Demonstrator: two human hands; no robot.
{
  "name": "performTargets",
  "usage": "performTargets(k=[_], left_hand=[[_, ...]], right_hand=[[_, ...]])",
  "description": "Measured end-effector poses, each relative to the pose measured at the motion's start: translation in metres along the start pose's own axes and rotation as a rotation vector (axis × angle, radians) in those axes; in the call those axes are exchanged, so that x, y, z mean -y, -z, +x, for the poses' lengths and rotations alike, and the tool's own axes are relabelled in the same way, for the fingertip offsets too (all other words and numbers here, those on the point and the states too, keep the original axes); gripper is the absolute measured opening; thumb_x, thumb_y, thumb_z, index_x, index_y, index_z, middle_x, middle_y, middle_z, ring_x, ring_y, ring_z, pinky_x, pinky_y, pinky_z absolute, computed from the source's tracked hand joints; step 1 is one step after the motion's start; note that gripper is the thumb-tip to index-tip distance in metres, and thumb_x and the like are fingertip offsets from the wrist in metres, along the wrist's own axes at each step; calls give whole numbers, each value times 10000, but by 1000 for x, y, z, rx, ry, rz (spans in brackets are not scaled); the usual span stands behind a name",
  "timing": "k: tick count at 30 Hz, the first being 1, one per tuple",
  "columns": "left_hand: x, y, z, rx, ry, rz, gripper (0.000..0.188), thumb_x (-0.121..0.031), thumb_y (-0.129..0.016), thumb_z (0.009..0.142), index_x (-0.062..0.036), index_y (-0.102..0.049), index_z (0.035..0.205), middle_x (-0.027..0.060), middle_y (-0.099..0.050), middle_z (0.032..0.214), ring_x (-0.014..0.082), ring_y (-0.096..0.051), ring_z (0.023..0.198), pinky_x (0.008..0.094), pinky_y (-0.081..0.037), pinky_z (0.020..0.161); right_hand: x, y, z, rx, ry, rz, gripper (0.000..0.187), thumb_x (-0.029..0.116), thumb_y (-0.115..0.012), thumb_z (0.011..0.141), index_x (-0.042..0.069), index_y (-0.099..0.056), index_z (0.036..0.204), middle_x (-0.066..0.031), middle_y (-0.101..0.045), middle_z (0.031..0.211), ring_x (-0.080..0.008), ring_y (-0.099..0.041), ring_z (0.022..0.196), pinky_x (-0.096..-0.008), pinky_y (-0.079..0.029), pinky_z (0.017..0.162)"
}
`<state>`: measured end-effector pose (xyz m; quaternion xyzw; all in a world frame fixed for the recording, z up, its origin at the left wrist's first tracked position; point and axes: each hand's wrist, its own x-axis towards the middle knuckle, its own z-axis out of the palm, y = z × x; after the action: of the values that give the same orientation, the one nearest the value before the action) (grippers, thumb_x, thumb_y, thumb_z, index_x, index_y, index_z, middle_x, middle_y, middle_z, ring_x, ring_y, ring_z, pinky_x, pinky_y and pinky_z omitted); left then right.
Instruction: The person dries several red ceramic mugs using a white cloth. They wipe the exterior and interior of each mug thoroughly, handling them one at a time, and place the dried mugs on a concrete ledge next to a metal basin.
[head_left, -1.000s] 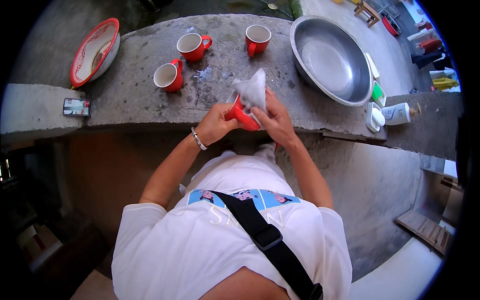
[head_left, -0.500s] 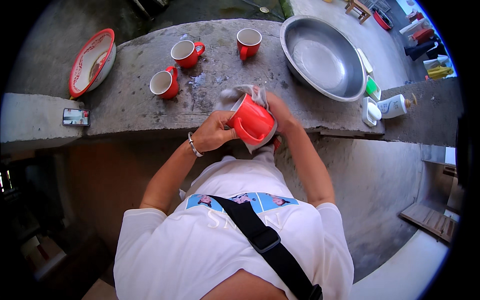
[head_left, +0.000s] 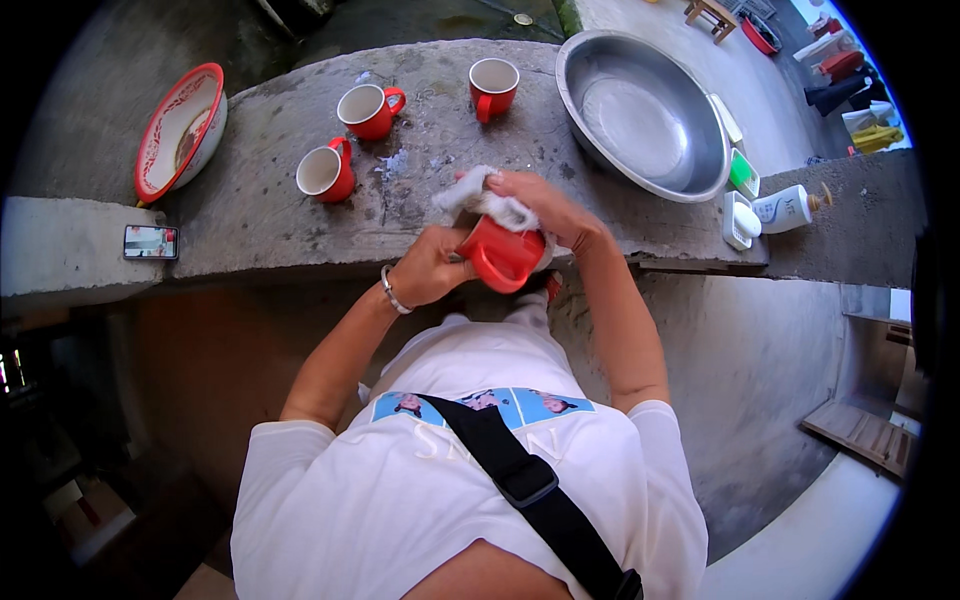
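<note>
Head view.

Item one: red mug [head_left: 512, 250], held above the near edge of the concrete ledge [head_left: 250, 205], between both hands. It lies tilted on its side, long axis running roughly left to right; its handle [head_left: 497, 284] juts toward the wearer. The mouth seems to face left, though fingers and cloth hide most of it from me.

Item two: left hand [head_left: 432, 266], fingers closed about the mug's left end.

Item three: right hand [head_left: 548, 208], gripping a white cloth [head_left: 485, 190] against the mug's far side. Both hands are equally near; the cloth alone covers the mug from above.

Further stock: three red mugs [head_left: 494, 90], upright, beyond and left of the hands; steel basin [head_left: 640, 120], right; red-rimmed enamel basin [head_left: 165, 140], far left, tilted; phone [head_left: 151, 242], left; white pump bottle [head_left: 783, 209] beside a white soap dish [head_left: 743, 222], far right.
</note>
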<state>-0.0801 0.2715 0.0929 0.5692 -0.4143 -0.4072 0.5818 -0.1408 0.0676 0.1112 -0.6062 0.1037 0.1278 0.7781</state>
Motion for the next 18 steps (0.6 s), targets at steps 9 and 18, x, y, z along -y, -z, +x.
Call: performTargets(k=[9, 18], left_hand=[[10, 5, -2, -281, -71, -180, 186, -77, -645, 841, -5, -628, 1012, 25, -654, 972, 73, -571, 868, 247, -467, 785], [12, 7, -1, -129, 48, -293, 228, -67, -642, 845, 4, -607, 1059, 37, -643, 997, 89, -582, 903, 260, -470, 825]], right_hand=[[-24, -29, -21, -317, 187, -52, 332, 240, -487, 924, 2, -566, 1142, -83, -621, 1074, -165, -605, 936, -290, -471, 849], [17, -32, -11, -38, 325, -395, 338, 230, -502, 895, 15, -580, 1144, -128, -609, 1109, -216, -580, 1056, -357, -460, 904]])
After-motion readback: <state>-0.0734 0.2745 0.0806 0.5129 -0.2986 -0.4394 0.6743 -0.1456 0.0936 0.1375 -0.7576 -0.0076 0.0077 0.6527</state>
